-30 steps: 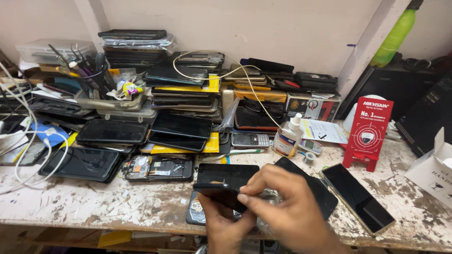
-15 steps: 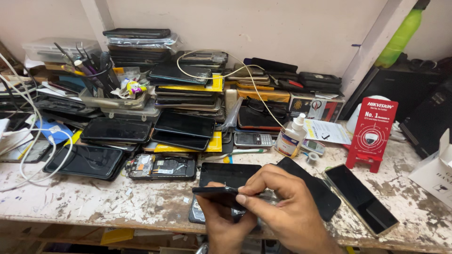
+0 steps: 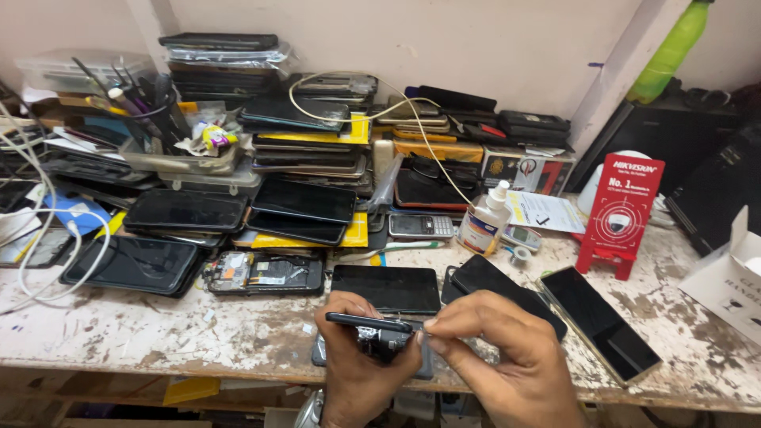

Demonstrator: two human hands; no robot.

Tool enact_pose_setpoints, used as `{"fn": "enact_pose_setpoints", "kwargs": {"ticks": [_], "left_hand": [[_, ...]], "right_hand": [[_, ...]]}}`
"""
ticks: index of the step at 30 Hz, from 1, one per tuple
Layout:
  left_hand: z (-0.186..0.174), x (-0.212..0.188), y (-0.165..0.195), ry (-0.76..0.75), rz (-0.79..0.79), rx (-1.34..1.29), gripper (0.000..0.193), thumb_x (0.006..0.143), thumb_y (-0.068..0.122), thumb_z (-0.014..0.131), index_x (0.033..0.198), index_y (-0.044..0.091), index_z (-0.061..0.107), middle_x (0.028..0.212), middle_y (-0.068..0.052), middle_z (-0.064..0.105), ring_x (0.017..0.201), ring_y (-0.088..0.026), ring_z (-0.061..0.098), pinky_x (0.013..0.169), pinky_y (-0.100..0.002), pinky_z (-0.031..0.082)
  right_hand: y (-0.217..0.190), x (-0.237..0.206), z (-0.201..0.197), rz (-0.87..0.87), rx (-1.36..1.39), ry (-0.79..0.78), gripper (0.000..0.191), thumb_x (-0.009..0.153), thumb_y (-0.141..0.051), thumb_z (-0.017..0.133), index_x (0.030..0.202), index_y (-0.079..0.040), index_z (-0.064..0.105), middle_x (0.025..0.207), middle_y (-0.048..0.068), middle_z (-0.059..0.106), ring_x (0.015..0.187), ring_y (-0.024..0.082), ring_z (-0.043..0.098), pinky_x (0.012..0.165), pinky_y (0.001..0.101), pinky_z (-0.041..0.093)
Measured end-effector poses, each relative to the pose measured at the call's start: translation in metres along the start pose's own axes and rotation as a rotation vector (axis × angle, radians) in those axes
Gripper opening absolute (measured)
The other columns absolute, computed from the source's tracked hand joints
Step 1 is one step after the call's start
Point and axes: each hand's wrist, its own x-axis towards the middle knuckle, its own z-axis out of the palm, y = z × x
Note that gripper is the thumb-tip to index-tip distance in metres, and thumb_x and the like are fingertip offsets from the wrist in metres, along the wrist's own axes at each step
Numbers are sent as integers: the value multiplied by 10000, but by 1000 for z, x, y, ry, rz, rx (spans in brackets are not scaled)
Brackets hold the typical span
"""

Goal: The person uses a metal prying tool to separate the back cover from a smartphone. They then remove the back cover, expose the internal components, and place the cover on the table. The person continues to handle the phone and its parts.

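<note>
Left hand [image 3: 358,372] clamped in a firm grip around an opened dark phone [image 3: 372,331], raised edge-on above the worktop [image 3: 158,341] for access. Right hand [image 3: 507,364] fingertips pinched at its right end, steadying the loosened part.

The dark phone [image 3: 369,322] now tilted edge-on, underside parts showing.

bare bench left [image 3: 143,329], phones crowding right [image 3: 598,321]
</note>
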Motion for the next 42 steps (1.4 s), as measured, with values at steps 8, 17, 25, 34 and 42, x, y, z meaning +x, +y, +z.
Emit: {"fn": "enact_pose_setpoints", "kwargs": {"ticks": [8, 17, 25, 34, 42], "left_hand": [[1, -2, 6, -38, -41, -9, 726, 666, 27, 900, 1124, 88, 340, 1036, -99, 425, 867, -162, 519, 738, -315, 502], [2, 0, 9, -69, -62, 10, 727, 672, 33, 913, 1109, 68, 334, 1019, -98, 437, 821, -159, 557, 679, -317, 509], [-1, 4, 15, -64, 12, 86, 717, 679, 57, 923, 1123, 68, 360, 991, -96, 488, 789, -188, 616, 667, -341, 530], [-2, 5, 17, -114, -36, 75, 676, 700, 78, 900, 1111, 69, 364, 951, -80, 528, 775, -187, 642, 648, -358, 537], [0, 2, 12, -54, -20, 117, 682, 667, 87, 931, 1084, 73, 392, 899, -81, 527, 739, -190, 625, 632, -360, 527]], "right_hand": [[1, 5, 1, 2, 75, -11, 148, 797, 68, 794, 918, -12, 770, 905, 92, 773, 871, 179, 750, 760, 297, 587], [-8, 2, 1, -4, -108, 47, 166, 771, 46, 804, 921, -19, 773, 867, 77, 767, 823, 163, 770, 709, 276, 604], [-3, 1, 18, -405, -397, 187, 196, 806, 20, 792, 983, -22, 720, 915, 82, 712, 887, 178, 735, 789, 285, 596], [-6, 18, -21, 66, -162, -129, 146, 779, 66, 809, 892, -10, 758, 796, 72, 713, 757, 199, 730, 676, 327, 562], [8, 2, 25, -712, -671, 265, 278, 762, 83, 801, 1020, 36, 710, 973, 106, 669, 905, 261, 723, 793, 363, 605]]}}
